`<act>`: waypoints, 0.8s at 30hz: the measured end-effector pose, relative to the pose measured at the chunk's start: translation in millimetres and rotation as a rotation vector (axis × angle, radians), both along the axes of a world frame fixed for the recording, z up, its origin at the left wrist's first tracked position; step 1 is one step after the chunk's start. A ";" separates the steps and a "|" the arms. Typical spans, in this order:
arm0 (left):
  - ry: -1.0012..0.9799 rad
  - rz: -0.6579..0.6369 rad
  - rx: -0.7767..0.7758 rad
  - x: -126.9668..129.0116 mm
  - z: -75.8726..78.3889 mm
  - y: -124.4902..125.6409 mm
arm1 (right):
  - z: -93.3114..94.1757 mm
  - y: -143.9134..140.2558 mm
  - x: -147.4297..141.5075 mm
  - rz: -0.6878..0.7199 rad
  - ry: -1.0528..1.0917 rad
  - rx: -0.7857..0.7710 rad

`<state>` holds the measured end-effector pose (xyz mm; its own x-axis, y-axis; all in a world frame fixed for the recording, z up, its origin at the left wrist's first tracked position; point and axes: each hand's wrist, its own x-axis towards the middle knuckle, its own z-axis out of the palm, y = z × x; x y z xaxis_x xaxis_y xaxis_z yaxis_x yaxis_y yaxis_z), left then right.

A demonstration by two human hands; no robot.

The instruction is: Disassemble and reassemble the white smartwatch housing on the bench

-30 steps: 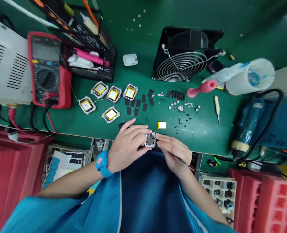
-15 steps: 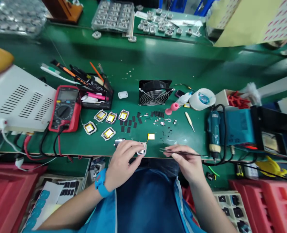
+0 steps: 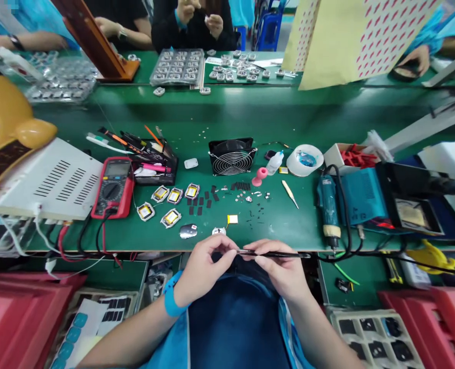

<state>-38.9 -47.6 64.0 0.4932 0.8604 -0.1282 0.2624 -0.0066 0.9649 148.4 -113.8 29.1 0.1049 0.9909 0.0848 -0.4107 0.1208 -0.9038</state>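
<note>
My right hand (image 3: 283, 264) is closed round dark tweezers (image 3: 277, 254), which lie level and point left. Their tips meet the pinched thumb and fingers of my left hand (image 3: 214, 264); whatever is between those fingers is too small to make out. Just beyond my left hand, a small white watch-like case (image 3: 219, 231) rests on the bench, partly hidden by the fingers. A yellow-edged battery (image 3: 232, 219) lies beside it, joined by a thin wire. Left of the case is a shiny dark cover (image 3: 188, 231).
Several cases with batteries (image 3: 171, 218) and black pads (image 3: 200, 206) lie left of centre. A fan (image 3: 233, 158) stands behind. The multimeter (image 3: 114, 187) is at left, an electric screwdriver (image 3: 329, 212) at right. Co-workers' hands (image 3: 214, 25) show across the bench.
My left hand has let go of the white case, which now rests on the bench. Both hands have come together at the tweezer tips. The view has tilted up, showing co-workers.
</note>
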 end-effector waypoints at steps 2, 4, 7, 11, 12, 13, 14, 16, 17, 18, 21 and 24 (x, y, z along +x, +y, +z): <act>0.008 0.032 -0.025 2.5 -1.8 -2.7 | 0.5 -3.0 1.2 -0.028 -0.020 0.013; 0.015 0.052 -0.040 5.0 -3.3 -4.2 | 1.4 -5.0 2.5 -0.060 -0.055 0.036; 0.013 0.034 -0.081 8.4 -4.6 -4.3 | 2.4 -7.1 4.8 -0.093 -0.113 0.071; 0.013 0.015 -0.102 11.1 -6.1 -2.6 | 3.3 -8.6 7.5 -0.102 -0.145 0.091; 0.011 0.009 -0.106 11.5 -6.4 -2.5 | 3.6 -8.9 7.9 -0.101 -0.158 0.092; 0.006 0.005 -0.111 11.8 -6.6 -2.6 | 4.0 -9.0 8.3 -0.101 -0.175 0.093; 0.002 0.003 -0.113 12.1 -6.7 -3.1 | 4.4 -9.0 8.5 -0.103 -0.194 0.092; 0.000 0.007 -0.100 12.3 -6.4 -4.8 | 5.0 -8.8 8.5 -0.107 -0.229 0.094; 0.003 0.018 -0.082 12.3 -6.2 -5.9 | 5.1 -8.5 8.3 -0.108 -0.240 0.098; 0.011 0.029 -0.060 12.1 -6.2 -6.7 | 5.0 -8.1 7.9 -0.107 -0.247 0.102; 0.046 0.062 0.004 10.2 -8.2 -6.3 | 3.8 -5.6 5.3 -0.093 -0.259 0.113; 0.066 0.074 0.062 5.7 -11.7 -1.7 | 3.7 -1.5 0.7 -0.100 -0.169 0.085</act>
<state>-33.2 -49.3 52.3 0.4200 0.9016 -0.1038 0.3271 -0.0437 0.9440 149.1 -115.2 32.8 0.1794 0.9648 0.1922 -0.2368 0.2320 -0.9435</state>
